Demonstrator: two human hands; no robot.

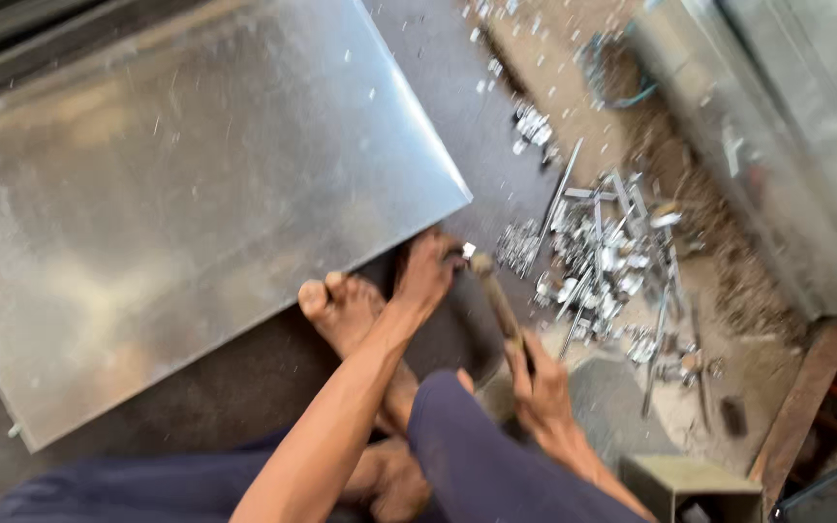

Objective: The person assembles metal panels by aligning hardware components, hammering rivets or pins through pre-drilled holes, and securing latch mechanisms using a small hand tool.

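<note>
Hands: two; one hammer (498,302), one metal sheet (186,194).

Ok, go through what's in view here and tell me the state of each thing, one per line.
Metal sheet: lying flat on the floor, one corner by the left hand.
Left hand: pressed down at the sheet's corner.
Right hand: closed around the hammer's handle.
Hammer: held, head near the left hand.
Metal scraps: scattered loose on the floor.
Bare foot: at the sheet's edge.

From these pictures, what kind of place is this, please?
Probably a small sheet-metal workshop, worked at floor level. A large metal sheet lies on the ground, a heap of metal offcuts sits beside it, and the right hand holds a wooden-handled hammer.
</note>
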